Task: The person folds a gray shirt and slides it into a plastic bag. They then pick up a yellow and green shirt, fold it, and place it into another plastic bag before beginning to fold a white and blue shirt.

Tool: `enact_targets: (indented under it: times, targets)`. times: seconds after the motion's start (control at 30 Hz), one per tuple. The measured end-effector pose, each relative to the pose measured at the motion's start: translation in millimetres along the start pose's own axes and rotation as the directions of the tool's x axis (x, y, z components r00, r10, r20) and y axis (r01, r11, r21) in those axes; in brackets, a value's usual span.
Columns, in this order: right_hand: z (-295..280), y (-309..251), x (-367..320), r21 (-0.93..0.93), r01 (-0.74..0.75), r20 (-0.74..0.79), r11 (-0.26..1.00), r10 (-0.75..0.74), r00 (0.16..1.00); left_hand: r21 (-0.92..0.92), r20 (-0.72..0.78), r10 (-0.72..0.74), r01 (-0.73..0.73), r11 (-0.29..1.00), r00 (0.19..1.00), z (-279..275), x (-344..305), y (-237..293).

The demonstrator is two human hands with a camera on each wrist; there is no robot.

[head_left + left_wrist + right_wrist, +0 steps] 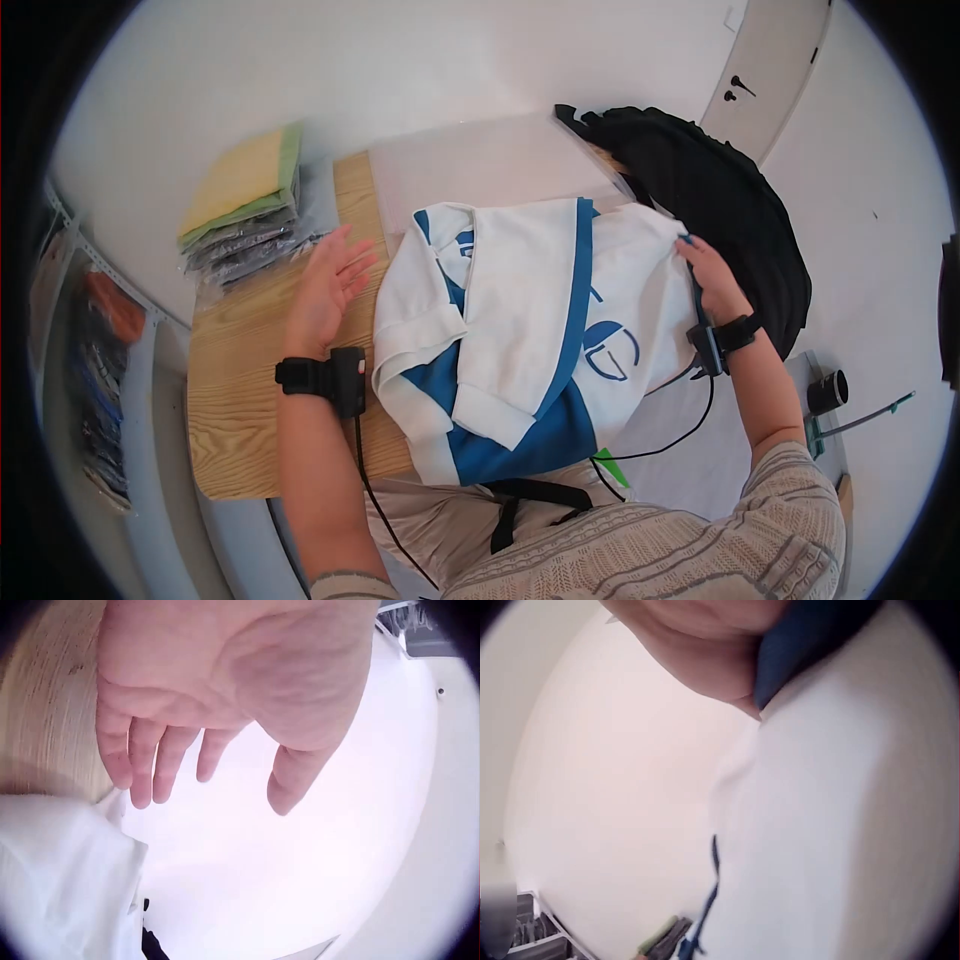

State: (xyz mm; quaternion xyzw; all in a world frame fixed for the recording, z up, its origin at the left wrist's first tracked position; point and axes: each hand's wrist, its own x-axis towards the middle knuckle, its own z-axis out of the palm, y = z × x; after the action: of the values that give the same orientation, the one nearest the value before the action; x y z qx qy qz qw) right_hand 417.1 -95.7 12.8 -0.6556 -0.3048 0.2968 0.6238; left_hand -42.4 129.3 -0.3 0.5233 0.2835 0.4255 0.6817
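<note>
A white and blue sweatshirt (520, 300) lies on the wooden table (250, 370), its left side folded inward and one sleeve laid down across the body. Blue line print shows on its right half. My right hand (712, 275) pinches the sweatshirt's right edge and lifts it; in the right wrist view the white cloth (802, 825) hangs from the fingers beside a blue part. Left of the garment, my left hand (335, 285) is held up with its fingers extended and apart. In the left wrist view its palm (232, 667) faces the camera, with nothing in it.
Folded clothes in clear bags (240, 215) are stacked at the table's back left, yellow-green on top. A pale translucent sheet (480, 165) lies behind the sweatshirt. Black cloth (745, 210) spreads along the right. Shelves (150, 390) with bagged items stand at the left.
</note>
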Motion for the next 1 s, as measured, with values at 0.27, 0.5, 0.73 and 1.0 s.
enact_targets:
  times: [0.27, 0.5, 0.73, 1.0]
  targets:
    - [-13.8, 27.3, -15.9, -0.135, -0.017, 0.076, 0.991, 0.028, 0.997, 0.232, 0.140, 0.072, -0.104, 0.967, 0.988, 25.4, -13.5, 18.4]
    - [-13.3, 31.9, -29.6, 0.003, 0.202, 0.069, 0.979, -0.202, 0.977, 0.580, 0.684, -0.076, -0.478, 0.659, 0.725, 118.1, -64.2, 75.7]
    - [-16.8, 25.3, -33.3, 0.330, 0.129, 0.055, 0.935, -0.156, 0.986, 0.801, 0.524, -0.556, -0.595, 0.065, 0.645, 172.8, -104.2, 39.2]
    - [-19.8, 20.1, -31.2, 0.367, 0.079, 0.105, 0.927, -0.125, 0.987, 0.940, 0.177, -0.428, -0.024, 0.339, 0.887, 134.7, -23.5, 78.8]
